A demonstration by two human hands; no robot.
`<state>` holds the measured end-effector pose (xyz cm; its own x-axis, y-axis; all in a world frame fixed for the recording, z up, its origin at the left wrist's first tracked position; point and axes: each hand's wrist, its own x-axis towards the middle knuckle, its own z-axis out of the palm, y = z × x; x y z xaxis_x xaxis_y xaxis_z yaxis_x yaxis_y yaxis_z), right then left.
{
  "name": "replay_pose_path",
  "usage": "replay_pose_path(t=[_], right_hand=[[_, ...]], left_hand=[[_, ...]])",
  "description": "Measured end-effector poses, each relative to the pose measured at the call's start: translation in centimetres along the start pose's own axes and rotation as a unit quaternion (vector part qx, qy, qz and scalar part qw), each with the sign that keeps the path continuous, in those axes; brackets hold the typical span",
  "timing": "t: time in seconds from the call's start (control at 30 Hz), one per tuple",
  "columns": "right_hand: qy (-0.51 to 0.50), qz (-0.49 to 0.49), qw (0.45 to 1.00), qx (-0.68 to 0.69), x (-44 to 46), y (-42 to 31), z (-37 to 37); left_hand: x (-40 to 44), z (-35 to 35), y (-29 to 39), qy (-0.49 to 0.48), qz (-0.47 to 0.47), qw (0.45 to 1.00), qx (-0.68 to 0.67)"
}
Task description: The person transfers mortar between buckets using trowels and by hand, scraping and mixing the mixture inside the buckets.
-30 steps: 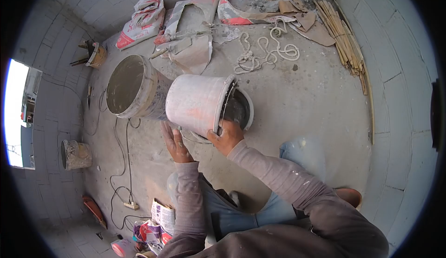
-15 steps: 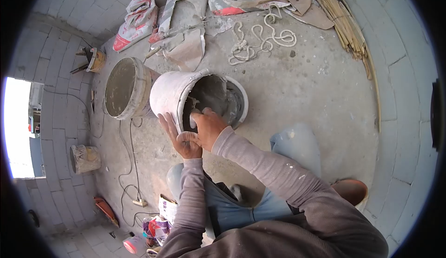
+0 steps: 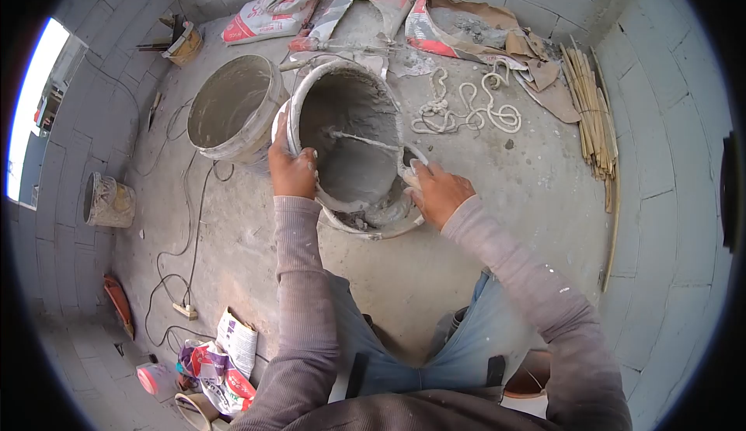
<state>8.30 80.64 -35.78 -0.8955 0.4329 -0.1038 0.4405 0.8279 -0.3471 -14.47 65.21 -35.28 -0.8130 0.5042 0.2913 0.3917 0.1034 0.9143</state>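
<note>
A whitish, mortar-crusted bucket (image 3: 365, 105) is tilted toward me, with grey wet mortar coating its inside. Its mouth sits over a second round container (image 3: 381, 234), whose rim and some grey mortar show underneath. My left hand (image 3: 293, 168) grips the bucket's left side, thumb over the rim. On the right, my right hand (image 3: 441, 190) is closed at the bucket's rim, beside a small whitish loop-shaped part. A thin pale strip crosses the bucket's inside; I cannot tell whether it is a tool or mortar.
A larger dirty bucket (image 3: 233, 109) stands to the left. Opened cement bags (image 3: 361, 23), a rope (image 3: 466, 112) and bundled sticks (image 3: 587, 112) lie at the back. Cables (image 3: 190, 237) run along the floor at left. A smaller bucket (image 3: 109, 200) is by the wall.
My right hand has come out of the bucket to its right rim. My left hand has shifted up its left side. The bucket's mouth has turned toward me, and the view has shifted.
</note>
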Motion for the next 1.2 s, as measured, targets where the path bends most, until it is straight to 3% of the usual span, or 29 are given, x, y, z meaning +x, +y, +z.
replay_pose_path(t=[0.07,0.13,0.17,0.23,0.37,0.43,0.47,0.5,0.57,0.67,0.77,1.0,1.1,1.17,1.2], right_hand=[[0.005,-0.031,0.996,-0.081,1.2,0.1,-2.4],[0.166,-0.207,0.913,-0.308,3.1,0.3,-4.7],[0.166,-0.21,0.912,-0.312,4.2,-0.1,-6.0],[0.226,-0.325,0.835,-0.383,6.3,-1.1,-8.7],[0.251,-0.386,0.776,-0.43,8.7,-2.4,-11.7],[0.217,-0.331,0.789,-0.469,9.8,-2.2,-12.4],[0.14,-0.261,0.84,-0.455,10.2,-2.2,-12.1],[0.14,-0.26,0.839,-0.457,10.3,-2.2,-11.7],[0.055,-0.14,0.91,-0.386,10.6,-2.2,-11.1],[0.015,-0.066,0.949,-0.309,10.4,-1.0,-9.4],[-0.027,0.005,0.963,-0.267,9.7,-0.8,-7.6],[-0.07,0.068,0.987,-0.128,7.9,-0.9,-4.0],[-0.066,0.1,0.992,-0.049,7.6,0.1,-0.1],[-0.159,0.104,0.982,-0.02,7.3,-0.5,1.1],[-0.153,0.109,0.982,-0.018,7.1,-0.8,1.2]], left_hand=[[0.4,0.4,0.7,0.019,0.021,0.999,0.03],[0.8,0.5,1.4,0.003,0.026,0.999,0.046],[1.0,0.6,1.1,0.007,0.025,0.999,0.043],[1.5,0.8,0.5,-0.014,0.05,0.996,0.071],[1.2,1.1,1.2,-0.026,0.032,0.995,0.095],[1.1,1.2,1.4,-0.033,0.015,0.993,0.108],[1.1,1.5,1.3,-0.028,0.015,0.992,0.123],[0.8,1.9,1.3,-0.026,0.014,0.99,0.139],[0.5,2.3,1.6,-0.01,0.001,0.991,0.133],[0.1,2.4,1.3,-0.012,0.043,0.994,0.102],[-0.4,2.4,2.1,0.004,-0.007,0.995,0.097],[-0.6,1.9,0.3,0.049,0.035,0.998,0.011],[-1.2,1.7,1.0,0.04,0.039,0.998,0.04],[-1.6,2.2,0.6,0.043,0.027,0.998,0.044],[-1.3,2.5,0.7,0.044,0.022,0.998,0.045]])
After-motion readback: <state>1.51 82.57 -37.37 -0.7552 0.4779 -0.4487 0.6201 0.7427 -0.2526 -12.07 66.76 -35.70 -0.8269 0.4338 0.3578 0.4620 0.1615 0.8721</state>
